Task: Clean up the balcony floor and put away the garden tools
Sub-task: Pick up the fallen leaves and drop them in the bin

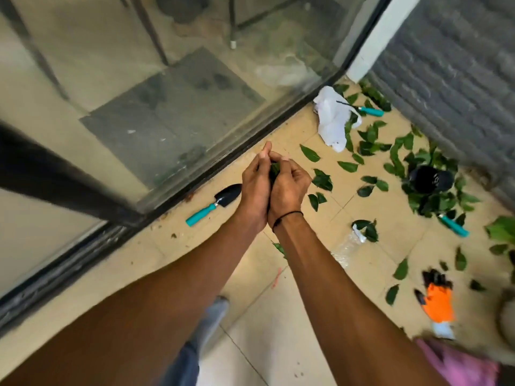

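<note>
Head view: the left hand (255,190) and right hand (288,188) are pressed together, fingers curled around a bunch of green leaves (274,171) held between the palms. The white plastic bag (331,118) lies ahead and to the right of the fingers, nearer the right hand, with loose leaves (323,181) scattered between. The hand trowel (213,204) lies just left of the left wrist, its long axis diagonal, black blade pointing up-right, teal handle down-left.

Green leaves (370,151) scattered over the tiles toward 2 o'clock; teal-handled trowel (214,204) lies flat at 10 o'clock by the door track.
</note>
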